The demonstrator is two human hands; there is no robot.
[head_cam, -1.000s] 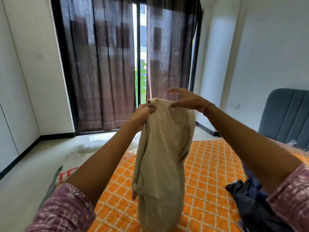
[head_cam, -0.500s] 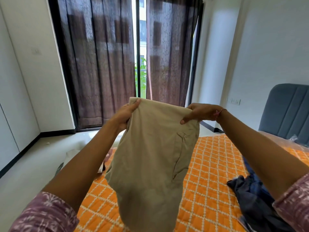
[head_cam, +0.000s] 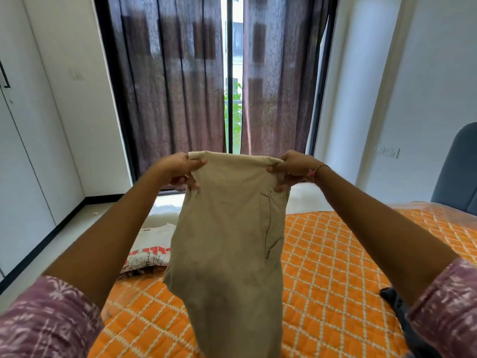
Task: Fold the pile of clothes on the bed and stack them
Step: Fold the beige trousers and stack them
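Single head-worn view, facing forward and down, close over bed (head_cam: 335, 254)

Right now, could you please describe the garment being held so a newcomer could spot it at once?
Start at the bed with the orange quilt. Above it, the left hand and right hand grip the top edge of the beige trousers, which hang down in the middle. They are plain and pale, unlike the dark clothes lying at the right and the printed white cloth further left.
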